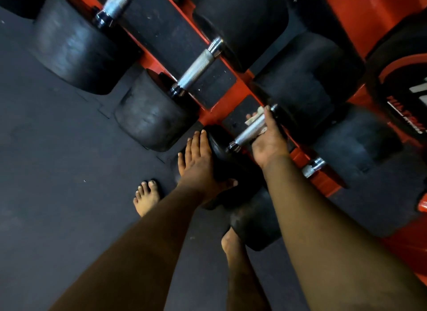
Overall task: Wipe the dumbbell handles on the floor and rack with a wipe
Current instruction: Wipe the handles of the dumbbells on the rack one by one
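Nearest the camera, two bare forearms reach up from the bottom edge, and two bare feet stand on the dark rubber floor point(53, 172); the left foot point(146, 198) sits at about 8 o'clock from the hands.

The left hand point(198, 159) lies flat with straight fingers on the round black end of a dumbbell point(221, 148), pressing on it and holding nothing. At 3 o'clock from it, the right hand point(269, 139) is cupped palm-up under that dumbbell's metal handle point(250, 131), fingers curled round from beneath and the thumb over the top near the far collar. A crumpled white wipe point(254, 118) is pressed between this hand and the handle; bits of it show at the fingertips and under the bar. This dumbbell rests on the red rack point(233, 95), its near end at the rack's front edge.

Further out, toward 11 o'clock, a second dumbbell handle point(196, 71) lies on the rack's black padding, and beyond it a third handle point(121, 2) runs off the top edge. At 3 o'clock, a black weight plate point(397, 79) with red and white lettering sits by the rack's right side.
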Motion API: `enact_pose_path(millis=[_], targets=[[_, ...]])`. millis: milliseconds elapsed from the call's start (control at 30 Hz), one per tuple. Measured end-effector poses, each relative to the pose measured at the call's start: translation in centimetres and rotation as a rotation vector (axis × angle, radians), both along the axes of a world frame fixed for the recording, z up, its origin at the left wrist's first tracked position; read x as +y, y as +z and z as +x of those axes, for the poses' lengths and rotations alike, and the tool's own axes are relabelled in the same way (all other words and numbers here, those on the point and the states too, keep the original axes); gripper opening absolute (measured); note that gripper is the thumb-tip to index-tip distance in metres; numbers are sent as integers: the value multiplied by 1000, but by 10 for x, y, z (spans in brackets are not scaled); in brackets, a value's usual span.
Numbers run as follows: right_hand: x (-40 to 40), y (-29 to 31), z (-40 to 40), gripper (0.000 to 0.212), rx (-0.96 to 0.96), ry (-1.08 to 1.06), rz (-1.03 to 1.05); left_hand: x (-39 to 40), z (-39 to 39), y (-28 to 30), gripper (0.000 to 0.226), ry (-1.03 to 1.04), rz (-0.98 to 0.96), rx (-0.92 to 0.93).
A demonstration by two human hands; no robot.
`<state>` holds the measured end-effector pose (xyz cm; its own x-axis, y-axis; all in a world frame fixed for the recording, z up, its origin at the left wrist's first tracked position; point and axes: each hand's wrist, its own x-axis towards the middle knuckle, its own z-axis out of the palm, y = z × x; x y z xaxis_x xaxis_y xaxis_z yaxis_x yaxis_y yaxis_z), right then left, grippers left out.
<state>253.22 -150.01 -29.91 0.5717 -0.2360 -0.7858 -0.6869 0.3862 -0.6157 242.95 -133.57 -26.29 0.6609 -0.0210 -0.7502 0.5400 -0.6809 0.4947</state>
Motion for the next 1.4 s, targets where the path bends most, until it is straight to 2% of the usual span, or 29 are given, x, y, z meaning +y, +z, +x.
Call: enact_pose_path(millis=[33,100,167,233,300,367,400,433,467,500,567,633,733,833,867,933,1000,1100,1167,1233,1267,1333,1367,1400], targets=[[2,1,-10,30,60,120,-105,-1,0,0,151,4,9,-7],[4,0,-41,55,229,513,-381,-2,0,2,151,10,10,-10],[0,8,-57,65,284,799,-514,-1,0,2,152,18,4,-8],[-8,18,-58,52,218,1067,-632,-3,0,2,152,24,11,-12],[-11,39,-51,29,57,1267,-796,-3,0,2,152,28,18,-14],[-13,54,-41,25,-277,1230,-969,-3,0,1,152,34,21,-21],[-13,53,-32,30,-454,1176,-1048,-2,0,1,152,37,21,-24],[-14,45,-24,36,-560,1219,-1155,-3,0,0,152,41,23,-30],[-14,36,-15,41,-582,1364,-1275,-3,0,1,152,46,30,-38],[-12,26,-12,46,-527,1556,-1336,-4,-1,1,151,48,39,-46],[-8,18,-16,52,-414,1875,-1293,-5,-2,1,151,48,59,-63],[-11,19,-30,56,-496,1980,-1154,-8,-4,-1,150,57,76,-80],[-28,27,-50,56,-644,1866,-1030,-14,-10,0,144,70,117,-113],[-63,37,-76,52,-443,1772,-962,-32,-24,13,127,110,170,-147],[-77,44,-88,48,-437,1641,-937,-42,-32,19,121,112,195,-180],[-94,63,-108,40,-518,1164,-905,-63,-52,29,110,102,233,-294],[-114,76,-129,34,-489,730,-932,-90,-77,37,106,70,213,-380],[-140,69,-155,26,-238,251,-938,-132,-105,43,110,-104,119,-363],[-155,54,-158,24,-50,-1,-882,-156,-113,43,115,-162,41,-246],[-162,37,-154,23,125,-109,-814,-171,-108,41,125,-108,10,-113],[-162,27,-154,23,186,-94,-738,-174,-103,37,132,-57,9,-47],[-159,8,-153,24,321,95,-573,-176,-90,30,144,20,-12,62],[-157,3,-153,17,394,157,-471,-175,-87,28,149,42,-17,91],[-154,-2,-152,18,420,152,-364,-173,-83,24,153,51,-19,101]])
